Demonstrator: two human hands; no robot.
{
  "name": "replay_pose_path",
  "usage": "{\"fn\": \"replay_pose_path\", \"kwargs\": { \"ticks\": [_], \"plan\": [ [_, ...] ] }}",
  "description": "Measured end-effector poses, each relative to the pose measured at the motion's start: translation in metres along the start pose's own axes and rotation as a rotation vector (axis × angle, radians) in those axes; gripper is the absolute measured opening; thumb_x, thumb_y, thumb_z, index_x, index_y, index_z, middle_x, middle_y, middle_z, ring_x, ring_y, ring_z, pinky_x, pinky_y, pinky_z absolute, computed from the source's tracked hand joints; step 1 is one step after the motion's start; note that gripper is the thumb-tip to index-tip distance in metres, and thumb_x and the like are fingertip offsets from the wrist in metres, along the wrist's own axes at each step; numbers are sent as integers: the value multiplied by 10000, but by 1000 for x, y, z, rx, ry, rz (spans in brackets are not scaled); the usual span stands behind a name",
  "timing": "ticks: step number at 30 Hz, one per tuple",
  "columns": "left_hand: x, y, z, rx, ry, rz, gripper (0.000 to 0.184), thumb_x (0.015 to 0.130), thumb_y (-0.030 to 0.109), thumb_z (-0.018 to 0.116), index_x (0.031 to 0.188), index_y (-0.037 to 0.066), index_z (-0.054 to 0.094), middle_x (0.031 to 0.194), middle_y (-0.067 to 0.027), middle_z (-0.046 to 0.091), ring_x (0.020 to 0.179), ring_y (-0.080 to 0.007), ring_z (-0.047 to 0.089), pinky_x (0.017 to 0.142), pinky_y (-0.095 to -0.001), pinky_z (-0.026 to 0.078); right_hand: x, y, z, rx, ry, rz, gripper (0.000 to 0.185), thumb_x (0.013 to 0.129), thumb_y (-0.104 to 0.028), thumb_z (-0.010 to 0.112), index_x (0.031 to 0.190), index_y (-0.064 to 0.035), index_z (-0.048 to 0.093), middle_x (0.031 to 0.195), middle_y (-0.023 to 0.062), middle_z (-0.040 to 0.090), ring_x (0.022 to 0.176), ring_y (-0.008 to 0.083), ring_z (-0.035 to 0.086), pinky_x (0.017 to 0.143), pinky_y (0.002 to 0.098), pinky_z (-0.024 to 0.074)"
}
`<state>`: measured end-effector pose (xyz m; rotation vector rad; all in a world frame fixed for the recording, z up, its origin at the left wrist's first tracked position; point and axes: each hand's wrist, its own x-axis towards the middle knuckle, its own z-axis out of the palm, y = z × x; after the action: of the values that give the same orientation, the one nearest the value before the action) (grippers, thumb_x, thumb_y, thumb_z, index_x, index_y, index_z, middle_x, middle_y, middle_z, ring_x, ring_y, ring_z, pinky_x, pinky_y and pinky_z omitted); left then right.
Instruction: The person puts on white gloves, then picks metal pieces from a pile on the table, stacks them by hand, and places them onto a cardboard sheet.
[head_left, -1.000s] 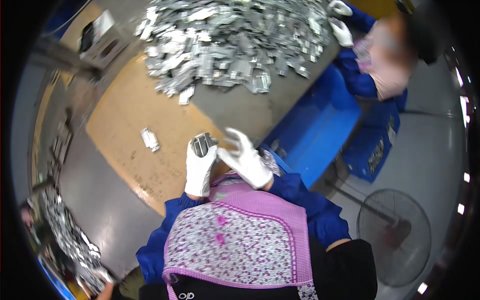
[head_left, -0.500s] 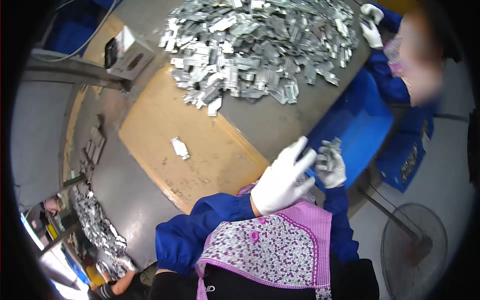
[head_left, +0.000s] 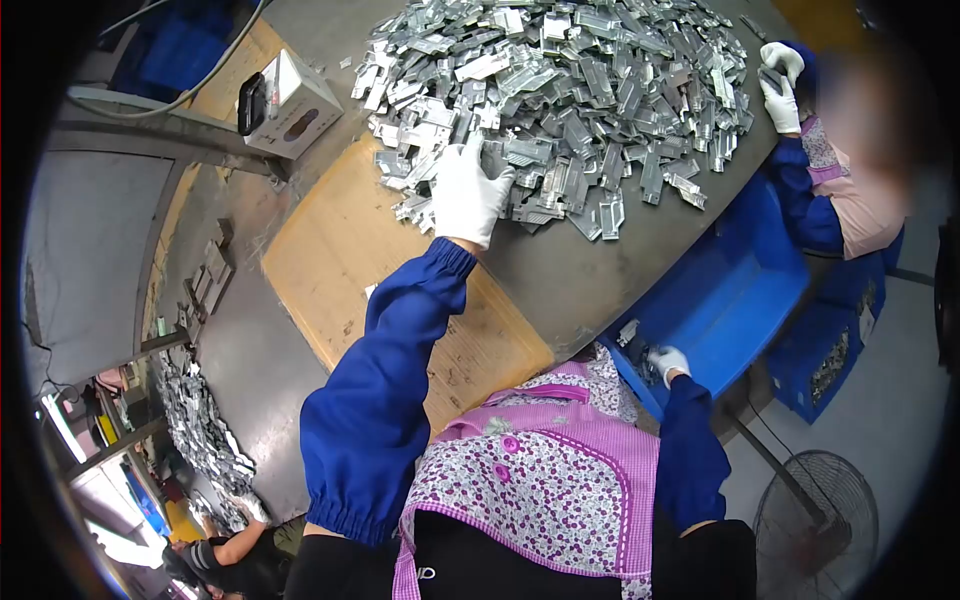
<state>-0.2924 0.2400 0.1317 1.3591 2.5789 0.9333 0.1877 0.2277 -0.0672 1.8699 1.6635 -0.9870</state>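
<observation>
My left hand (head_left: pixel 468 196), in a white glove, reaches onto the near edge of a large pile of grey metal parts (head_left: pixel 560 90). Its thumb stands apart from the fingers, whose tips are among the parts; nothing is plainly held. Down inside the near end of a blue bin (head_left: pixel 730 310) is my right hand (head_left: pixel 670 364), also gloved. Dark metal parts (head_left: pixel 640 352) lie by its fingers, which are too small and hidden to read. A tan board (head_left: pixel 340 230) lies on the table under my left sleeve.
At the upper right a co-worker's gloved hands (head_left: pixel 781 88) hold a part. A white box (head_left: pixel 298 112) stands at the upper left. Another person (head_left: pixel 235 545) is by a second pile (head_left: pixel 205 425) at the lower left. A fan (head_left: pixel 820 515) stands at the lower right, near a blue crate (head_left: pixel 820 365).
My left hand has moved forward from my lap side to the pile. My right hand, which held several parts, has gone down into the blue bin. The camera view has shifted.
</observation>
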Motion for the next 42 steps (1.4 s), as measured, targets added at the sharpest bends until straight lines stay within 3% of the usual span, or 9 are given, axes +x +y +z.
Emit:
{"fn": "replay_pose_path", "kwargs": {
  "ticks": [3,7,10,16,25,29,33,40,42],
  "plan": [
    [0,4,3,25,93,187,297,719,108,679,985,49,562,907,-147,548,880,-324,542,764,-406,458,-18,-40,-58,216,367,-199,340,844,-312,605,1019,-25,654,968,186,666,923,336,641,803,370,495],
    [-32,1,-24,105,-21,405,299,716,29,624,1009,62,576,828,-119,560,837,-301,556,723,-386,469,-70,-148,-132,629,652,-479,186,901,-138,582,1024,-20,656,939,88,690,810,143,661,728,263,508],
    [-75,-20,-39,161,-289,648,327,698,35,544,1021,75,577,904,-119,561,826,-288,562,706,-366,467,-103,-234,-149,797,508,-684,180,899,-151,592,1027,-44,660,954,90,684,835,170,669,745,268,511],
    [-149,-52,-49,29,-170,240,327,769,83,571,1094,54,584,1106,-150,564,974,-303,542,809,-378,472,-113,-371,-127,364,572,-1141,329,844,-202,619,1139,-68,563,1143,167,583,1046,315,576,890,359,471],
    [-127,-4,-25,48,-157,-307,530,671,348,766,1045,14,596,990,-156,568,967,-320,542,818,-404,460,-92,-408,-118,-5,501,-923,375,773,-274,687,1083,-85,592,1015,143,585,967,319,586,816,405,473],
    [-119,-7,-9,-25,-187,-331,415,667,309,766,929,30,605,918,-146,575,905,-316,559,781,-402,465,-98,-372,-113,235,282,-954,239,759,-271,725,824,-52,653,746,78,665,666,251,634,627,323,490],
    [-119,-4,-6,-64,-360,-320,340,693,277,744,887,35,605,846,-143,590,849,-313,578,751,-402,472,-121,-338,-105,794,-378,-519,510,810,-167,708,1226,19,478,766,11,626,463,23,440,375,187,294],
    [-130,-10,-17,-453,-428,-494,267,777,253,701,859,28,582,826,-129,628,758,-238,631,680,-354,485,-125,-292,-72,1123,-451,-458,369,868,-145,629,1178,-7,486,887,54,619,703,95,596,486,185,419],
    [-138,-20,-22,-1009,-449,-630,244,849,180,661,991,23,540,855,-68,632,720,-133,607,649,-255,475,-132,-287,-73,1109,-455,-438,379,861,-115,634,1172,8,456,916,80,606,773,132,618,547,214,495]
  ]
}}
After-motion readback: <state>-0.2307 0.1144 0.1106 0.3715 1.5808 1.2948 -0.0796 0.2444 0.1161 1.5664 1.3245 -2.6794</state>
